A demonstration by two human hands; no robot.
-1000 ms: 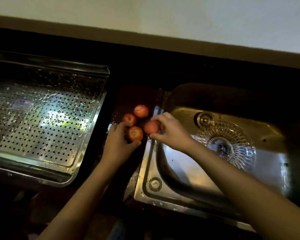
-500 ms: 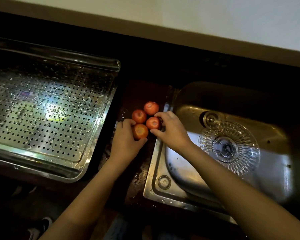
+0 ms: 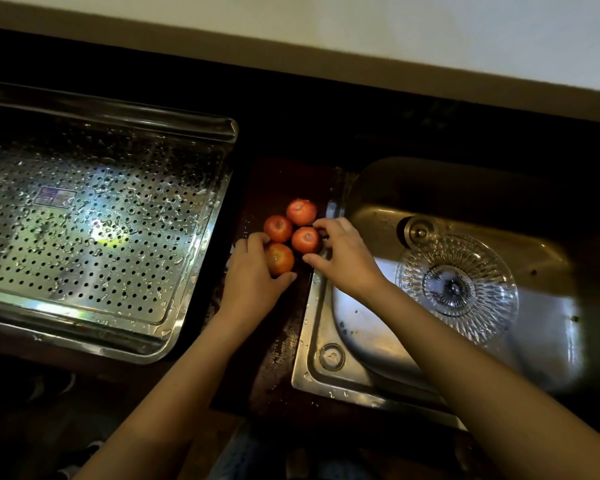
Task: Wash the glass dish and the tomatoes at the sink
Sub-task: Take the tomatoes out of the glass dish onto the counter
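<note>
Several red tomatoes sit bunched on the dark wet counter strip between the drying tray and the sink. My left hand (image 3: 253, 282) cups the nearest tomato (image 3: 280, 258) from the left. My right hand (image 3: 343, 256) wraps its thumb and fingers around the right tomato (image 3: 305, 239). Two more tomatoes lie just beyond, one at the back (image 3: 301, 212) and one on the left (image 3: 278, 228). The cut-glass dish (image 3: 465, 289) lies in the steel sink (image 3: 317, 320) over the drain, away from both hands.
A perforated steel drying tray (image 3: 94, 237), beaded with water, fills the left. The sink's overflow fitting (image 3: 420, 232) is behind the dish, a round plug hole (image 3: 331, 356) on the sink's near rim. A pale wall runs along the back.
My right hand brought its tomato in against the other three. My left hand stayed on the nearest tomato. The view shifted slightly left.
</note>
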